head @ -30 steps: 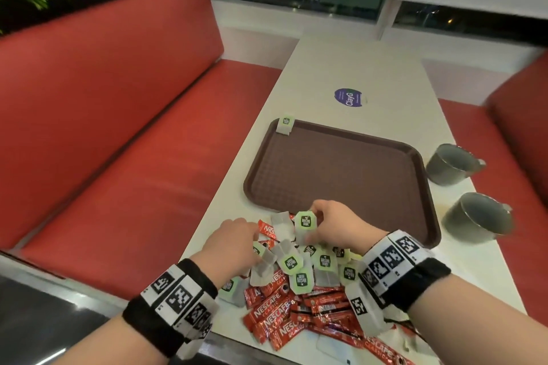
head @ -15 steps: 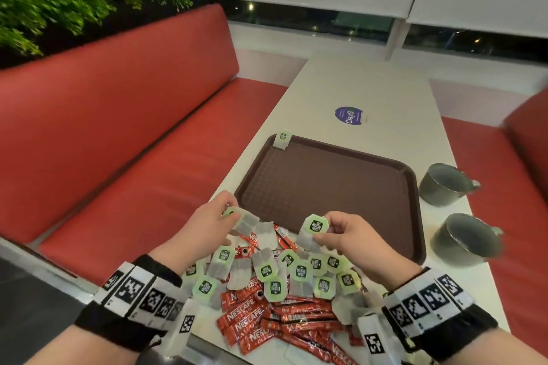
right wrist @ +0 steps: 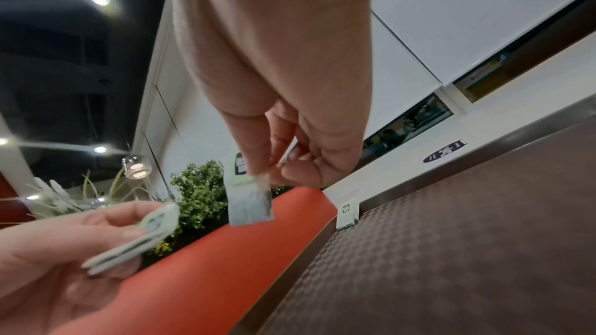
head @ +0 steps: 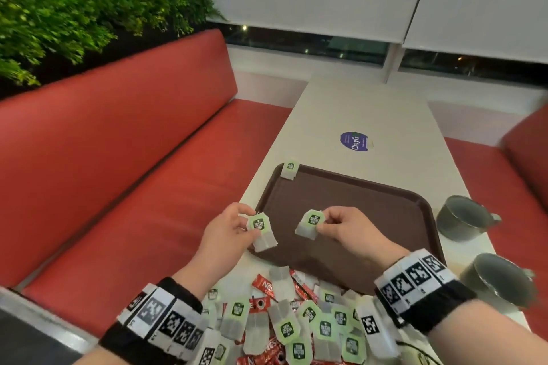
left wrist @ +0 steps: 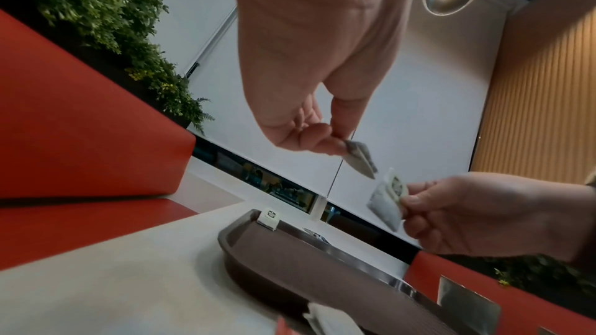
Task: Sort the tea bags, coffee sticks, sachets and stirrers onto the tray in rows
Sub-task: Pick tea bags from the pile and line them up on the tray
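A brown tray (head: 370, 204) lies on the cream table, with one green-tagged tea bag (head: 290, 169) propped on its far left corner. My left hand (head: 234, 228) pinches a tea bag (head: 261, 231) over the tray's near left edge. My right hand (head: 341, 225) pinches another tea bag (head: 310, 224) above the tray's near half. The left wrist view shows the left hand's tea bag (left wrist: 359, 159) and the right hand's tea bag (left wrist: 387, 200) close together above the tray (left wrist: 290, 261). A heap of tea bags (head: 296, 326) and red coffee sticks (head: 267, 287) lies at the table's near end.
Two grey mugs (head: 462, 218) (head: 498, 281) stand right of the tray near the table edge. A purple sticker (head: 354, 141) marks the table beyond the tray. Red benches (head: 133, 172) flank the table, with green plants (head: 74, 9) behind the left one.
Both hands have lifted out of the heap, each with a tea bag, and moved forward over the tray's near part. The head view has tilted up.
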